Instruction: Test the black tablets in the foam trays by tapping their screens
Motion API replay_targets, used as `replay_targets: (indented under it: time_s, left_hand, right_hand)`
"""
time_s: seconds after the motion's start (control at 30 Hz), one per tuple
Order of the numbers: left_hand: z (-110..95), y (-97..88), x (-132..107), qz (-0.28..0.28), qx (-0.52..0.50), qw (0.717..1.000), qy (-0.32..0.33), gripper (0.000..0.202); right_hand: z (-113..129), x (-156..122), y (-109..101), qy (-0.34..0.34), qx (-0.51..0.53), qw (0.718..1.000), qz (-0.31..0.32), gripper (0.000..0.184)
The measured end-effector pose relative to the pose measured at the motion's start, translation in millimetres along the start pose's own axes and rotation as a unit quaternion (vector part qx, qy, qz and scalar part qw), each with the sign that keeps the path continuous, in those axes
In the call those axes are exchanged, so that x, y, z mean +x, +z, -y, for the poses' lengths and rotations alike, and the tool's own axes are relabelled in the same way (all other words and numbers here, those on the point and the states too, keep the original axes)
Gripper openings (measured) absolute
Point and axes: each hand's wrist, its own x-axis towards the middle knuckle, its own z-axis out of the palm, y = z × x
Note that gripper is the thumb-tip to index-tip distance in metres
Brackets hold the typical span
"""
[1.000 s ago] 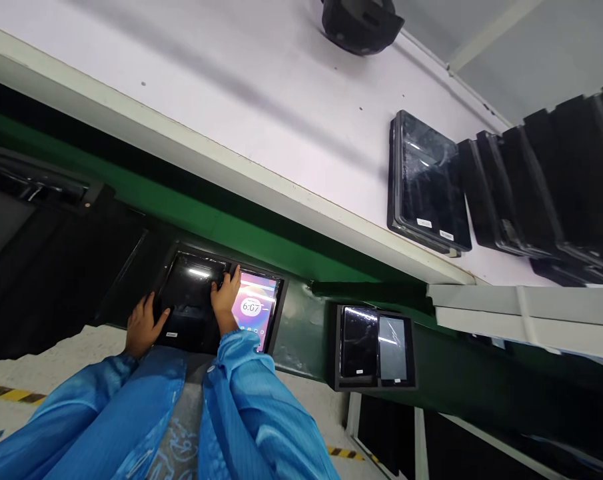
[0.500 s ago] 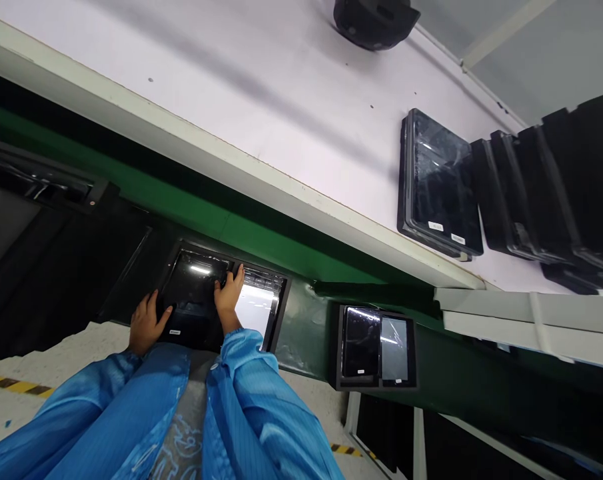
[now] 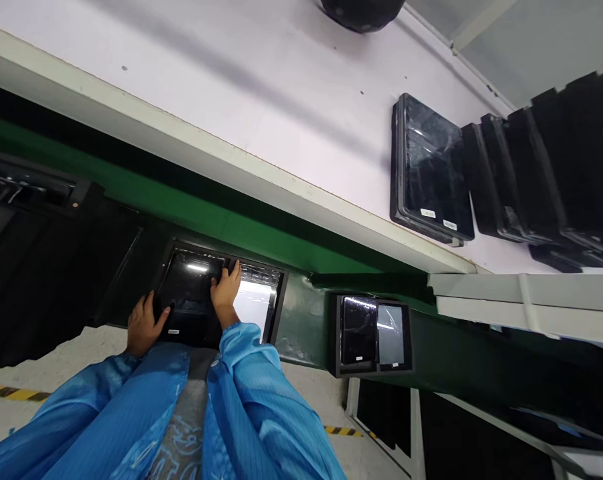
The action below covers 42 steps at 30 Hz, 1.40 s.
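Note:
A glossy black panel with a small white label (image 3: 191, 283) lies in the left compartment of a black two-part tray (image 3: 280, 303). My left hand (image 3: 144, 327) rests at the panel's left edge, thumb and fingers spread. At its right edge, over the tray's divider, lies my right hand (image 3: 226, 291) with its fingers stretched out. Beside that hand a bright, reflective panel (image 3: 254, 303) fills the right compartment. Any contact under the fingertips is hard to make out.
The tray sits on a green conveyor belt (image 3: 301, 327). Farther right stands a second black tray (image 3: 334, 337) with two panels. A white shelf (image 3: 231, 113) runs above, carrying stacked black panels (image 3: 434, 173), a row of black trays (image 3: 541, 167) and a dark rounded object (image 3: 364, 13).
My view has shifted slightly, so the shelf and second tray appear a little higher and farther left. Both hands stay at the panel's edges, almost unmoved.

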Motion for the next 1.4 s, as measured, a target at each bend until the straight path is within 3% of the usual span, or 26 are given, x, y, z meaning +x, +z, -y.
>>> replay_targets:
  time_s: [0.3,0.4,0.53,0.67,0.8,0.97,1.4]
  left_hand:
    - [-4,-9.2,-4,0.026,0.003,1.000,-0.001,0.084]
    - [-7,-14.6,3,-0.012,-0.011,1.000,0.012,0.079]
    - [-43,-28.0,45,-0.069,-0.027,0.992,0.103,0.062]
    - [-93,-35.2,106,0.013,0.012,0.976,0.219,0.050]
    - [-119,-27.9,144,0.040,0.056,0.970,0.234,0.045]
    - [-126,-22.5,148,0.051,0.091,0.967,0.234,0.047]
    - [-119,-19.7,148,0.117,0.117,0.963,0.214,0.046]
  right_hand:
    - [2,-4,0,0.011,-0.039,0.999,0.005,0.041]
    - [2,-7,1,0.002,-0.048,0.999,0.012,0.042]
    - [2,-6,0,-0.006,-0.052,0.998,0.018,0.043]
    - [0,-2,-4,0.003,-0.050,0.998,0.026,0.040]
    - [-6,2,-6,-0.007,-0.043,0.998,0.034,0.043]
    - [-6,3,-9,-0.008,-0.031,0.999,0.033,0.042]
    - [-9,6,-10,-0.010,-0.025,0.999,0.041,0.040]
